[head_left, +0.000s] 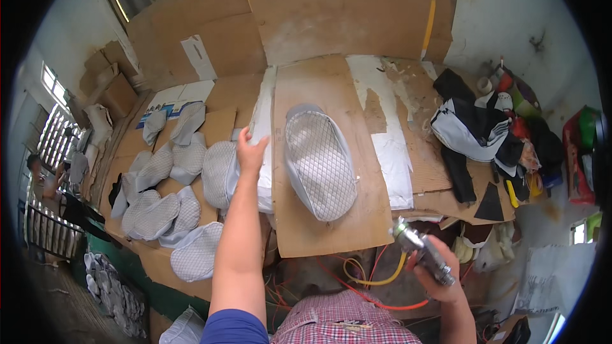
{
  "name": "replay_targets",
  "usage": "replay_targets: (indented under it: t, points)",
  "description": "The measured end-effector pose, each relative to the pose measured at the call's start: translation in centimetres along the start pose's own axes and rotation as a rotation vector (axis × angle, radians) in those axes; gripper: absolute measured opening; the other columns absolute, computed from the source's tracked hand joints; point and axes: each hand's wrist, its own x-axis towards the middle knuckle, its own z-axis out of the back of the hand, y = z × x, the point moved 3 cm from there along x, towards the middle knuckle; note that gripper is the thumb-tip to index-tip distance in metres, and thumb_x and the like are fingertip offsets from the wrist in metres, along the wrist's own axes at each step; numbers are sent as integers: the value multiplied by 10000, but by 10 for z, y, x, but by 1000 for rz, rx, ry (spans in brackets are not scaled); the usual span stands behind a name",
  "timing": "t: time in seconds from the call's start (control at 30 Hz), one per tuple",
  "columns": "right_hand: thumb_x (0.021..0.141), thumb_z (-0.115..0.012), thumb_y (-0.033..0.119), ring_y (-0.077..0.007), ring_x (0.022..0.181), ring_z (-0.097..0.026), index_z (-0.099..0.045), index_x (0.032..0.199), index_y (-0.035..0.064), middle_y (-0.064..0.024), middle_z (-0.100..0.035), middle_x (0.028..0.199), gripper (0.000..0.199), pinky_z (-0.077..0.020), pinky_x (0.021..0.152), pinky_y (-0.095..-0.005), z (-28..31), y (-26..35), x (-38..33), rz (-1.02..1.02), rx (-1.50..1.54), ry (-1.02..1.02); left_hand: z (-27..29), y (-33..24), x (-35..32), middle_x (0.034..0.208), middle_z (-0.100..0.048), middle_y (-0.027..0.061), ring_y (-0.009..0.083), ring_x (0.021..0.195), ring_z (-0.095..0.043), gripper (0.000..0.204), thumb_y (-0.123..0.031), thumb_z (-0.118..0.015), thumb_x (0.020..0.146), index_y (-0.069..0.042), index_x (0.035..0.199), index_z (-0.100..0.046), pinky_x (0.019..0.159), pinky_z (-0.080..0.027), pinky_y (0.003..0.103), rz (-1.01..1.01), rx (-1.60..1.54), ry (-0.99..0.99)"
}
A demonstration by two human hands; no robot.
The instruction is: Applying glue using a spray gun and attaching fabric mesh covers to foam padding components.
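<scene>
On the brown cardboard-covered bench (319,229), the left hand (250,150) rests open on the edge of a white foam sheet (262,153) beside an oval grey quilted seat cover (319,162), while the right hand (440,274) grips a metal spray gun (424,250) near yellow and red hoses (376,277).

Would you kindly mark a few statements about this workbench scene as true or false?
1. The right hand holds a metal spray tool. True.
2. The left hand grips a pair of scissors. False: it rests on the edge of a white foam sheet, holding no tool.
3. A quilted grey cover lies on the cardboard sheet. True.
4. The stack of quilted covers lies to the person's right. False: it lies to the left.
5. A yellow hose hangs below the bench edge. True.
</scene>
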Motion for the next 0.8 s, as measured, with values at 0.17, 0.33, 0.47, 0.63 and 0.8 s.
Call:
replay_targets:
  t: [0.17, 0.33, 0.47, 0.63, 0.8]
  points:
    - [765, -600, -49, -162, 800, -610, -428, 1273, -15, -108, -617, 947, 537, -494, 712, -288, 12, 8, -16, -17, 68, -122, 105, 117, -95, 891, -559, 41, 114, 577, -527, 416, -114, -660, 780, -79, 1161, -495, 475, -433, 216, 527, -371, -106]
    - [767, -602, -38, -163, 793, -609, -434, 1261, -33, -100, -614, 926, 522, -499, 716, -296, 3, 23, -34, 14, 30, -21, 180, 190, -236, 770, -578, 62, 143, 500, -557, 300, -57, -597, 785, -54, 1069, -504, 399, -436, 239, 836, -156, -8]
    - [762, -642, 9, -156, 792, -600, -435, 1260, -41, -90, -603, 875, 541, -492, 730, -295, 8, 34, -36, 0, 117, -181, 185, 181, -291, 737, -588, 55, 139, 502, -569, 243, -69, -589, 800, -53, 1034, -521, 395, -437, 238, 1018, -162, 56]
    - [765, -683, 120, -164, 762, -601, -404, 1286, -39, -73, -599, 861, 612, -502, 707, -312, 9, 44, -66, -88, -18, -143, 191, 186, -302, 722, -592, 40, 131, 508, -575, 210, -84, -593, 811, -63, 1014, -543, 402, -440, 233, 1045, -157, 79]
    - [763, -682, 120, -161, 750, -599, -431, 1266, -33, -74, -595, 847, 582, -499, 682, -301, 10, 44, -93, -127, -142, 27, 180, 178, -296, 722, -592, 34, 129, 517, -577, 186, -100, -604, 812, -73, 990, -557, 419, -445, 228, 973, -192, 95]
